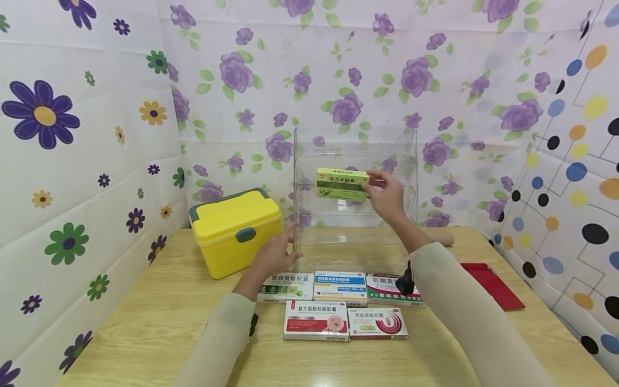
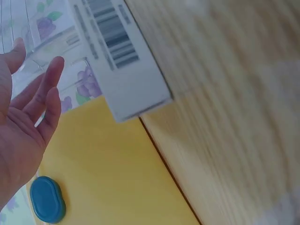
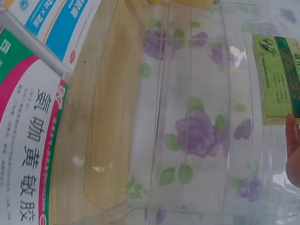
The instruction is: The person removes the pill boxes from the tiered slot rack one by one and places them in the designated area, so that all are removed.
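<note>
A green medicine box (image 1: 342, 184) is held at its right end by my right hand (image 1: 372, 180), thumb and fingers pinching it, inside the middle level of a clear acrylic shelf rack (image 1: 355, 236). In the right wrist view the green box (image 3: 279, 77) shows through the clear rack (image 3: 187, 117), with one fingertip (image 3: 293, 145) at the edge. My left hand (image 1: 285, 242) lies with straight fingers against the rack's left wall. The left wrist view shows that hand (image 2: 28, 117) open, holding nothing.
Several medicine boxes (image 1: 316, 321) lie in two rows on the wooden table (image 1: 145, 322) in front of the rack. A yellow case (image 1: 235, 228) with a blue latch (image 2: 47, 199) stands at the left. A red flat item (image 1: 493, 285) lies at the right. Flowered sheets wall in the table.
</note>
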Demonstrator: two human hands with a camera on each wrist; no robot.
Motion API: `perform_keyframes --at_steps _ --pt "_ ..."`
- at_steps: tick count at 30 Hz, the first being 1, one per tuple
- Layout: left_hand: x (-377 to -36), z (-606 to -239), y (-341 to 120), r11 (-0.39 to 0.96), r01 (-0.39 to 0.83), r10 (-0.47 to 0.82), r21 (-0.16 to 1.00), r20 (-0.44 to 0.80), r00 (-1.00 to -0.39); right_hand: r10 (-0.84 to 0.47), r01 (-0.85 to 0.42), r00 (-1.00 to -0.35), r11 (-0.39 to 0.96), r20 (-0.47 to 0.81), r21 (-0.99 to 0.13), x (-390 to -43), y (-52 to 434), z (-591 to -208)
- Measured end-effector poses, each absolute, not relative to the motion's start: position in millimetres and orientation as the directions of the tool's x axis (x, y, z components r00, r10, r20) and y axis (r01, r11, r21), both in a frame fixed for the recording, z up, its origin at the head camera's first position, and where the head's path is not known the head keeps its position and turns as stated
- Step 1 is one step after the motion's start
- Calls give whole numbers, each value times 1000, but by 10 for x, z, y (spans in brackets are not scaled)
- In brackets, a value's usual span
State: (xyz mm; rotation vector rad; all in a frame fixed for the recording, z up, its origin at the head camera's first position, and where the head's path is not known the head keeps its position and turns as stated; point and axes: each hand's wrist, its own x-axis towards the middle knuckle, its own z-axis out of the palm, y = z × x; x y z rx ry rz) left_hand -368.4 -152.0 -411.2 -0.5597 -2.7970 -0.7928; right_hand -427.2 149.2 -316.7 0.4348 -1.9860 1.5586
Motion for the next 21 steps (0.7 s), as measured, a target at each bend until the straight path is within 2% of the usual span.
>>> perform_keyframes --at_steps 5,11,21 --pt "-3724 -4135 -1581 749 434 340 500 273 -900 82 -571 -798 214 597 -793 -4165 1702 -3200" --pt "-3750 -4106 -1601 738 434 359 516 244 -901 71 -582 -799 161 598 -797 -3816 1939 -3157" --pt "-3758 -4062 -1607 716 435 378 546 220 -899 66 -593 -797 101 600 -799 -3566 2478 -3432"
